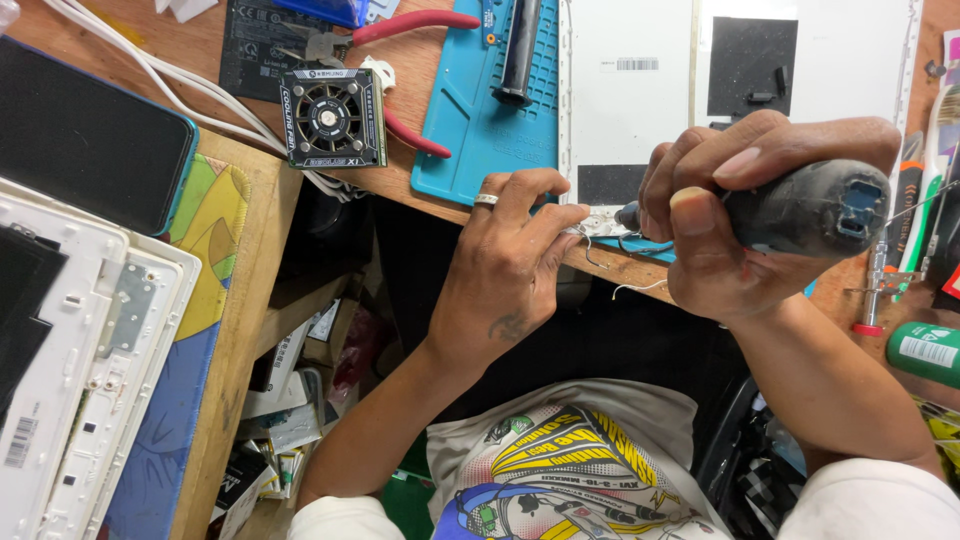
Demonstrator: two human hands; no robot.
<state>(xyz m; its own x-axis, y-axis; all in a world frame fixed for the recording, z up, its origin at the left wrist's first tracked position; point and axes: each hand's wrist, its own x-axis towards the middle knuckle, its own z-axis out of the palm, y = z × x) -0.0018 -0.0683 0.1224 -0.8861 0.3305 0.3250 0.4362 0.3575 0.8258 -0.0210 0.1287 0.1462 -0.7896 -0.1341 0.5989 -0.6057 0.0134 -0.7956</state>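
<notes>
My right hand (745,225) is clenched around a dark soldering tool (800,208), its long axis running left toward thin wires (592,232) at the white panel's (630,110) near edge. My left hand (505,265) pinches those wires just left of the tip, the nearer hand.

A dark screen in a teal frame (85,135) is seen at the bench's left edge. A white barcode label (630,64) is stuck on the white panel (625,110). A green, white-labelled container (925,352) lies at the right edge.
</notes>
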